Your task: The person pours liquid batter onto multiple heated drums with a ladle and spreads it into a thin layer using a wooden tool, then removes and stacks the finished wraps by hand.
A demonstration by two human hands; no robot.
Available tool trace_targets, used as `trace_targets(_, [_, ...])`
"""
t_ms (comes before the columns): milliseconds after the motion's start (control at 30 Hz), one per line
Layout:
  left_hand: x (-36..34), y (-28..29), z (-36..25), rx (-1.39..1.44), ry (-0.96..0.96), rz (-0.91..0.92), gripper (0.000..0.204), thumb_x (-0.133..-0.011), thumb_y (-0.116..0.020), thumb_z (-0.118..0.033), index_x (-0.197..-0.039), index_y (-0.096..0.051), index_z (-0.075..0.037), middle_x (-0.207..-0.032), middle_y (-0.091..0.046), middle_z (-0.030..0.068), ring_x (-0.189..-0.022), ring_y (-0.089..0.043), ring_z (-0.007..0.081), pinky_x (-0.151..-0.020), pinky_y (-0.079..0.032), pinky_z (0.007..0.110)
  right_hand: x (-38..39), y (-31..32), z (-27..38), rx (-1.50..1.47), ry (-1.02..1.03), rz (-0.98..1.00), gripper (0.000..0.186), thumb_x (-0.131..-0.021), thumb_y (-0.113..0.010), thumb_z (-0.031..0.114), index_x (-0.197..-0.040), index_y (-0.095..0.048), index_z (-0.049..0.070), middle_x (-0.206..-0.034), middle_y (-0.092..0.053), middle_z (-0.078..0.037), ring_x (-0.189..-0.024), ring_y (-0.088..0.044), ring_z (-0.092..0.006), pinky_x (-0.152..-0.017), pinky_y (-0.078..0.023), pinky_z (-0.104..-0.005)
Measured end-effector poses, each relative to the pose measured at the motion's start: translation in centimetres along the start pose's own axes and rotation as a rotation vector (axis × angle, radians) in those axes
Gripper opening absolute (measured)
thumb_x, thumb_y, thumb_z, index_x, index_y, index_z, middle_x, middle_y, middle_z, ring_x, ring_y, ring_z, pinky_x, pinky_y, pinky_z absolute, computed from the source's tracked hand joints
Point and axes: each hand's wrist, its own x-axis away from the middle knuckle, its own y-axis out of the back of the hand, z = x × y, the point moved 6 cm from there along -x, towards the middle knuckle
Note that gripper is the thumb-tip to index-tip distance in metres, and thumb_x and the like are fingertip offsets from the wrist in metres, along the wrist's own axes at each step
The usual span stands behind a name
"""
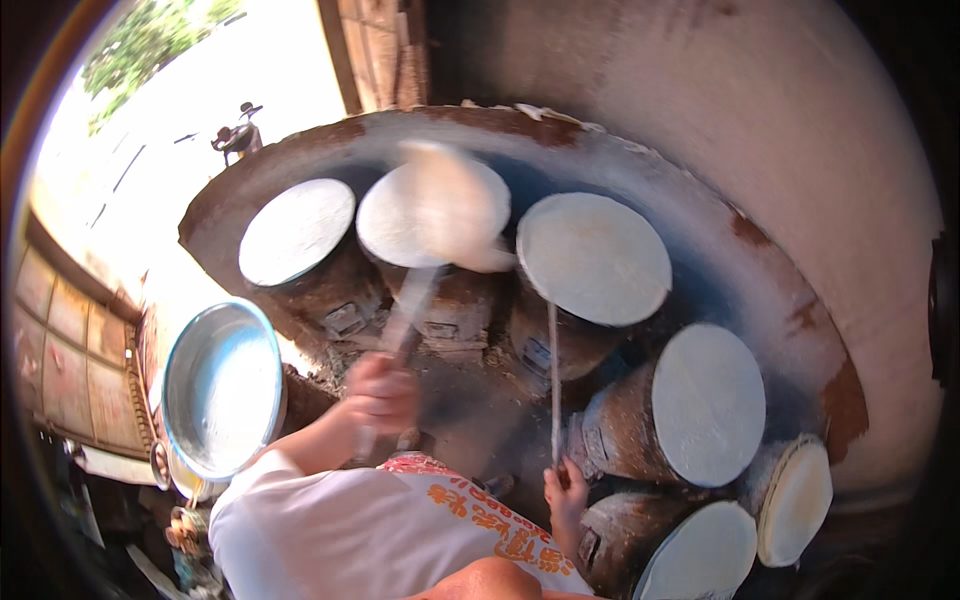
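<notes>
Paddle point(416, 295) up in the air, and the left hand point(385, 395) has it: fingers curled round the handle, blurred, the grip narrow. The right hand point(566, 492) is closed on the low end of a thin stick point(555, 390), which runs almost straight up to the near rim of the third disc point(594, 258); whether they touch, I cannot tell. Beneath the arms, a white shirt point(340, 530) with red and orange print. Out left sits a basin point(223, 400), blue at the rim, pale inside. Round the right sweep more pale discs point(709, 405), topping brown drums point(622, 435). Now further off — the handle slants up toward the second disc point(385, 220), and over that disc hangs a tan blur point(450, 200), blade or sheet, too smeared to say. Left of it, the first disc point(297, 232). Behind them all curves a low wall point(640, 165); beyond it, bright daylight and greenery point(140, 50) at the upper left.
</notes>
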Motion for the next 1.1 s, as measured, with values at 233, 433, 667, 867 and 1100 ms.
trace_targets(233, [25.8,-13.6,-15.1,-0.23,-1.224,-0.404,0.04,-0.099,-0.041,-0.026,-0.063,-0.036,-0.011,-0.048,-0.034,-0.0025,-0.036,-0.034,0.0076,-0.036,-0.034,0.02,-3.8,-23.0,4.3,0.189,0.175,0.401,0.041,-0.079,-0.071,0.007,-0.119,-0.061,0.003,-0.08,-0.059,0.002,-0.067,-0.05,-0.0052,-0.063,-0.045,-0.0208])
trace_targets(433, [56.5,2.5,-28.6,0.174,-1.724,-1.306,0.027,-0.09,-0.048,-0.01,-0.063,-0.042,-0.01,-0.049,-0.039,-0.0012,-0.035,-0.036,0.0093,-0.034,-0.04,0.021,-5.9,-37.1,4.5,0.287,0.365,0.44,0.038,-0.079,-0.07,0.005,-0.115,-0.061,0.001,-0.082,-0.062,0.0,-0.066,-0.05,-0.0052,-0.063,-0.045,-0.0208])
trace_targets(667, [49.0,12.5,-31.4,0.04,-1.123,-1.314,0.059,-0.091,-0.053,-0.036,-0.132,-0.031,0.001,-0.114,-0.05,0.0217,-0.098,-0.059,0.033,-0.083,-0.054,0.044,-10.6,-37.7,5.4,0.39,0.279,0.258,0.039,-0.078,-0.072,0.013,-0.114,-0.062,0.003,-0.074,-0.058,0.002,-0.063,-0.049,-0.0051,-0.059,-0.043,-0.0218])
trace_targets(867, [26.7,3.2,-30.0,-1.082,-0.785,-1.642,0.042,-0.091,-0.054,-0.019,-0.131,-0.046,-0.012,-0.101,-0.056,0.0035,-0.081,-0.059,0.0127,-0.066,-0.05,0.027,-14.6,-24.5,8.8,0.449,0.231,-0.125,0.031,-0.079,-0.071,0.014,-0.107,-0.064,0.002,-0.073,-0.058,0.003,-0.066,-0.051,-0.0042,-0.062,-0.043,-0.022])
trace_targets(1100, [-10.3,17.6,-27.8,-1.872,-0.118,-0.906,0.048,-0.086,-0.061,-0.012,-0.132,-0.047,-0.005,-0.115,-0.057,0.0115,-0.098,-0.059,0.0203,-0.082,-0.049,0.033,-23.2,-5.8,16.6,0.401,0.233,-0.559,0.026,-0.077,-0.071,0.013,-0.1,-0.066,0.002,-0.065,-0.051,0.0,-0.06,-0.047,-0.0105,-0.06,-0.043,-0.0275])
